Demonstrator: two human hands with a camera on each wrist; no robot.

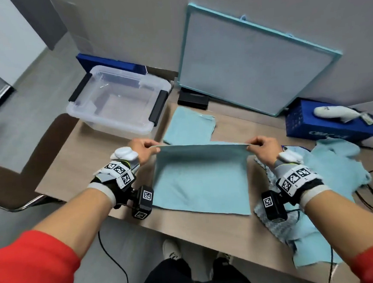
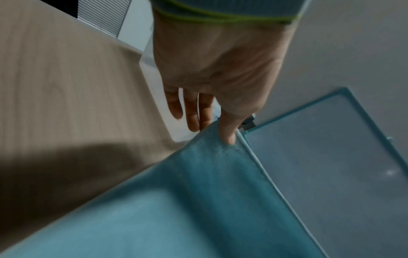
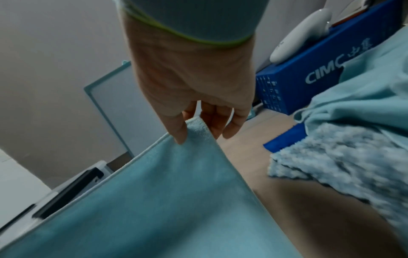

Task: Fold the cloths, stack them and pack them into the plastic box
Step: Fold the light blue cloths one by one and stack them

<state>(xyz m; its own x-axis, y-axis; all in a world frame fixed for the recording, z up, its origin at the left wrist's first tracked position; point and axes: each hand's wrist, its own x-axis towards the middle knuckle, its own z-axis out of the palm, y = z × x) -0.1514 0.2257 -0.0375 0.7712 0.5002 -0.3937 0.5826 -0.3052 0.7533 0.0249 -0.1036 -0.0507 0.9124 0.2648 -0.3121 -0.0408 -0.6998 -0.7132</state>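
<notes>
A light blue cloth (image 1: 200, 180) lies on the wooden table (image 1: 72, 158), its far edge lifted. My left hand (image 1: 147, 149) pinches the far left corner of the light blue cloth (image 2: 209, 174) between thumb and fingers. At the far right corner my right hand (image 1: 258, 146) pinches the same light blue cloth (image 3: 176, 183). A folded blue cloth (image 1: 187, 129) lies flat just behind. The clear plastic box (image 1: 116, 102) with black handles stands open and empty at the back left. A heap of unfolded cloths (image 1: 329, 175) sits to the right.
A teal-framed board (image 1: 253, 70) leans on the wall behind the table. A blue CIMC box (image 1: 325, 125) with a white device on top stands at the far right, with cables beside it. A small black box (image 1: 192, 100) sits under the board. My shoes show below the table's front edge.
</notes>
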